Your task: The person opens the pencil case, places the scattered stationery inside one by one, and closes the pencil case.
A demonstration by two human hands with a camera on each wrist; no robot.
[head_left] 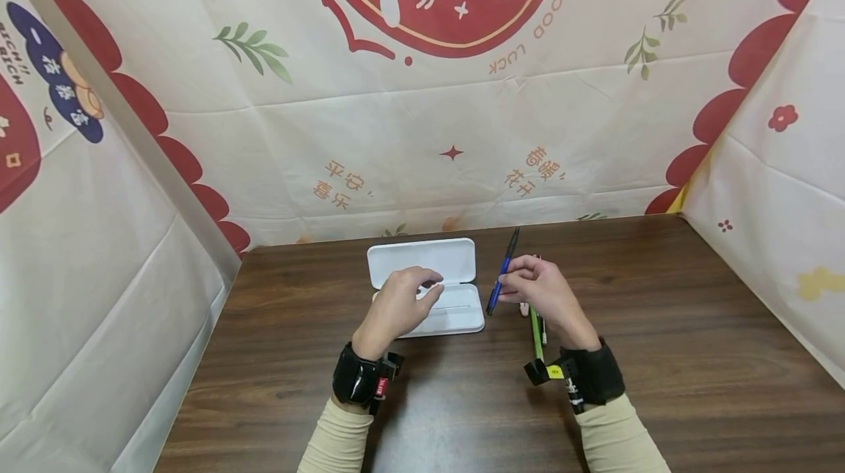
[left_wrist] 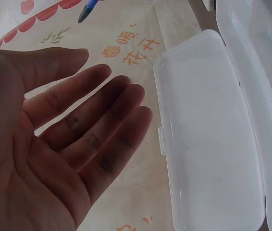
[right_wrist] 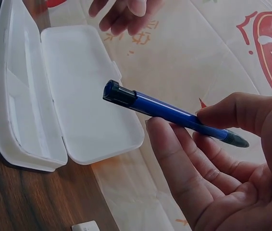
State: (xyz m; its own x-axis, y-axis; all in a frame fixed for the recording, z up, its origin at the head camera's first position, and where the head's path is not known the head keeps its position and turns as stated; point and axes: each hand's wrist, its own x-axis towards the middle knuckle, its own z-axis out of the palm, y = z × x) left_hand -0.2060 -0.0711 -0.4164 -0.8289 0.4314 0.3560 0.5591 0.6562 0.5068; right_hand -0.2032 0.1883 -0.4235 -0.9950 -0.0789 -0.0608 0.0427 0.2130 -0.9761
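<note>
My right hand (head_left: 544, 293) pinches a blue pen (head_left: 505, 268) with black ends between thumb and fingertips, in the air just right of a white pencil case (head_left: 472, 317). In the right wrist view the pen (right_wrist: 167, 113) slants across the fingertips. Over the left part of the case hovers my left hand (head_left: 399, 304). Its fingers are loosely bent and hold nothing, as the left wrist view of the hand (left_wrist: 78, 120) shows. The case's lid (head_left: 422, 259) stands raised at the back; a ridge divides the tray.
Beneath my right hand a green strip-like item (head_left: 536, 334) and a small pale piece (head_left: 524, 309) lie on the brown wooden table (head_left: 304, 326), partly hidden. A white block corner (right_wrist: 85, 226) shows in the right wrist view. Printed cloth (head_left: 396, 128) hangs behind and at both sides.
</note>
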